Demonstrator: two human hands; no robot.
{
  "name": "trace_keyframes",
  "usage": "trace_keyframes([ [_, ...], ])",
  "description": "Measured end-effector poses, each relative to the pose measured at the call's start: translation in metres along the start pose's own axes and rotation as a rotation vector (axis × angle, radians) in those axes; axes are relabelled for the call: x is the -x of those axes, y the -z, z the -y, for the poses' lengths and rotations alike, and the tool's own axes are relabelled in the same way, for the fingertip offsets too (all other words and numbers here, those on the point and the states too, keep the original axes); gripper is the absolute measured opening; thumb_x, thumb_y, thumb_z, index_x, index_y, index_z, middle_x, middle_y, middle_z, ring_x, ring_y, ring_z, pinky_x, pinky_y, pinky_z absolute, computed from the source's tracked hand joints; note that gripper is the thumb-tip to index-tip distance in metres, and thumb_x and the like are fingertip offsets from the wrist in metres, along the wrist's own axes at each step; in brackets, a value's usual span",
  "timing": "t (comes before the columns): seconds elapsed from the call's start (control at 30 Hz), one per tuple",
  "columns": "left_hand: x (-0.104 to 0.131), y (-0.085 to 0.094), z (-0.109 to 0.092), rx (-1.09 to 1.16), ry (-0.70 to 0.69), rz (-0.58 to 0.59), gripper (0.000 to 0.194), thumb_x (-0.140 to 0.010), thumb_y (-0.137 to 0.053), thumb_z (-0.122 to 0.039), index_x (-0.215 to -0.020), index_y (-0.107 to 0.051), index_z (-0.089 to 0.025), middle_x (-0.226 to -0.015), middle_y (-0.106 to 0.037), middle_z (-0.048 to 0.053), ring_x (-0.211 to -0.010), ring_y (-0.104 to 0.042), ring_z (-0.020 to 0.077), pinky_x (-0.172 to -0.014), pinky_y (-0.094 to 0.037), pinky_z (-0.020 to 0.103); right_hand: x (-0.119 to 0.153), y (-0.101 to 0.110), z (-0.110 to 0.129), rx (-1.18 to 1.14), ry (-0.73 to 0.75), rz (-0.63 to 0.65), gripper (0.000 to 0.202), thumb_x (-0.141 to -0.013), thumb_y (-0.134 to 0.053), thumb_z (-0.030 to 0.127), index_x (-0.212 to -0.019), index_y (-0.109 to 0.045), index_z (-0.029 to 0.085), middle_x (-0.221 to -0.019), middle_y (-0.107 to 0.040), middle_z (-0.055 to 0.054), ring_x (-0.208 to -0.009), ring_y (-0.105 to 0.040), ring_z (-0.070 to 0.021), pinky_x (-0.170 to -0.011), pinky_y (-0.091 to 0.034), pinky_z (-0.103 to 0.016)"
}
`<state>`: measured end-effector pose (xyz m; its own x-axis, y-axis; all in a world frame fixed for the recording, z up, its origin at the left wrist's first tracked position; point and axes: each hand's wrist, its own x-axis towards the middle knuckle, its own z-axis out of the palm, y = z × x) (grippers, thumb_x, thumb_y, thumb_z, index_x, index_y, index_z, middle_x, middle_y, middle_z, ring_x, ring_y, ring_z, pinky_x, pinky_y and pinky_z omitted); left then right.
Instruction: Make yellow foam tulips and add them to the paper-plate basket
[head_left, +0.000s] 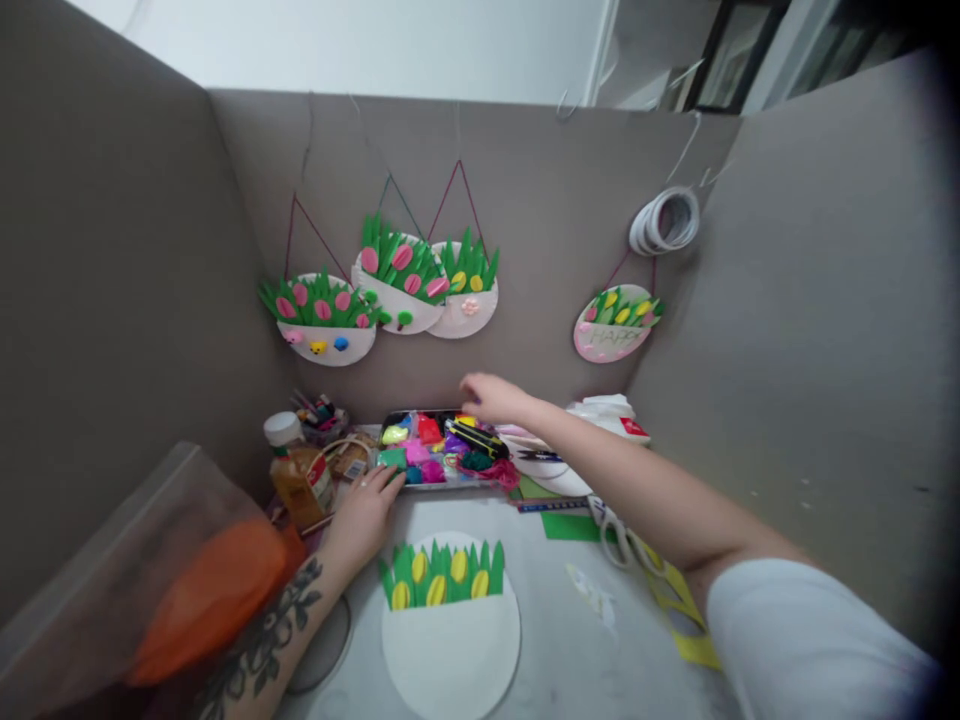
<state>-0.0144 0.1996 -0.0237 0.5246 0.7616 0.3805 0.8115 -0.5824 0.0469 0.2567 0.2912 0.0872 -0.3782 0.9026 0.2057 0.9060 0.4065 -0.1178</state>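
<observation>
My left hand (375, 498) lies open at the front left of a tray (450, 487), its fingers stretched over a green packet of modelling clay (391, 457). Above the tray's back edge is my right hand (495, 399), with its fingers bent down and drawn together; whatever is in them is too small to make out. Colourful clay packets, a yellow-and-black cutter (478, 438) and pink yarn (501, 473) fill the tray. In front of me a white paper plate (451, 655) lies flat, with green paper grass and yellow paper flowers above a white half-plate pocket.
Scissors (616, 540), green paper (571, 526) and a cut yellow sheet (686, 625) lie to the right. On the left stand a glue bottle (298, 485) and a plastic bag with orange contents (217, 590). Finished plates (326, 345) and tape rolls (666, 221) hang behind.
</observation>
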Motion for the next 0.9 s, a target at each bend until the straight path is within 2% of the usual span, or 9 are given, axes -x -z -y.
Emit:
trace_keyframes([
  [0.07,0.002,-0.001,0.000,0.004,0.008,0.000,0.046,-0.079,-0.041,-0.008,-0.121,-0.055,-0.019,-0.125,-0.055,0.011,-0.118,-0.046,0.0265,-0.098,-0.038,0.046,0.019,-0.021,0.005,0.080,0.107,0.245,0.029,-0.075,-0.055,0.039,-0.096,-0.060,0.020,-0.095,-0.062,-0.008,-0.088,-0.057,-0.0232,-0.075,-0.042,-0.029],
  [0.1,0.003,-0.002,0.000,0.005,0.012,0.000,0.046,-0.079,-0.041,-0.007,-0.121,-0.055,-0.019,-0.125,-0.054,0.011,-0.118,-0.046,0.0265,-0.098,-0.037,0.046,0.027,-0.030,0.006,0.125,0.106,0.276,0.028,-0.076,-0.054,0.040,-0.094,-0.060,0.019,-0.095,-0.061,-0.009,-0.088,-0.057,-0.0240,-0.074,-0.042,-0.029],
  [0.17,0.004,-0.004,0.000,0.005,0.020,0.001,0.046,-0.078,-0.040,-0.007,-0.120,-0.055,-0.019,-0.125,-0.055,0.011,-0.118,-0.045,0.0265,-0.098,-0.038,0.045,0.037,-0.044,0.006,0.181,0.077,0.223,0.030,-0.078,-0.052,0.039,-0.097,-0.058,0.017,-0.102,-0.059,-0.013,-0.092,-0.057,-0.0252,-0.076,-0.042,-0.030],
  [0.27,0.003,-0.006,-0.003,-0.006,0.032,0.010,0.046,-0.077,-0.040,-0.005,-0.118,-0.056,-0.017,-0.123,-0.056,0.012,-0.118,-0.046,0.0268,-0.097,-0.039,0.044,0.036,-0.055,0.001,0.172,-0.012,0.124,0.036,-0.079,-0.052,0.036,-0.108,-0.050,0.015,-0.113,-0.054,-0.016,-0.097,-0.055,-0.0257,-0.080,-0.041,-0.031],
  [0.43,-0.001,-0.004,-0.005,-0.021,0.051,0.039,0.046,-0.076,-0.040,-0.004,-0.116,-0.058,-0.016,-0.120,-0.058,0.012,-0.115,-0.049,0.0267,-0.095,-0.041,0.043,0.022,-0.063,-0.002,0.119,-0.087,0.198,0.042,-0.072,-0.060,0.039,-0.106,-0.050,0.017,-0.098,-0.063,-0.012,-0.088,-0.060,-0.0256,-0.072,-0.043,-0.029],
  [0.57,-0.001,-0.003,-0.004,0.011,0.042,0.047,0.044,-0.076,-0.041,-0.004,-0.114,-0.059,-0.016,-0.117,-0.060,0.012,-0.112,-0.050,0.0262,-0.095,-0.041,0.043,0.020,-0.052,-0.010,0.102,-0.082,0.141,0.035,-0.076,-0.054,0.029,-0.110,-0.050,0.018,-0.105,-0.062,-0.011,-0.094,-0.058,-0.0246,-0.075,-0.041,-0.029],
  [0.67,0.000,-0.002,-0.001,0.087,0.046,0.032,0.046,-0.075,-0.039,-0.002,-0.114,-0.059,-0.016,-0.117,-0.059,0.011,-0.111,-0.051,0.0244,-0.095,-0.041,0.041,0.024,-0.035,-0.033,0.025,-0.160,-0.020,0.037,-0.079,-0.049,0.027,-0.114,-0.049,0.017,-0.108,-0.060,-0.010,-0.093,-0.057,-0.0217,-0.075,-0.040,-0.025],
  [0.77,-0.003,0.005,0.007,0.221,0.115,-0.070,0.048,-0.073,-0.036,0.001,-0.112,-0.058,-0.017,-0.115,-0.059,0.009,-0.107,-0.054,0.0193,-0.094,-0.043,0.035,0.030,-0.023,-0.063,-0.026,-0.226,-0.135,0.039,-0.076,-0.050,0.023,-0.114,-0.052,0.014,-0.105,-0.060,-0.010,-0.091,-0.055,-0.0202,-0.078,-0.038,-0.025],
  [0.9,-0.014,0.017,0.015,0.274,0.351,-0.365,0.035,-0.076,-0.037,-0.006,-0.100,-0.060,-0.015,-0.104,-0.060,0.009,-0.100,-0.055,0.0200,-0.091,-0.044,0.035,0.041,-0.027,-0.081,-0.057,-0.218,-0.130,0.039,-0.072,-0.054,0.021,-0.110,-0.057,0.012,-0.097,-0.059,-0.010,-0.087,-0.055,-0.0197,-0.078,-0.038,-0.025],
])
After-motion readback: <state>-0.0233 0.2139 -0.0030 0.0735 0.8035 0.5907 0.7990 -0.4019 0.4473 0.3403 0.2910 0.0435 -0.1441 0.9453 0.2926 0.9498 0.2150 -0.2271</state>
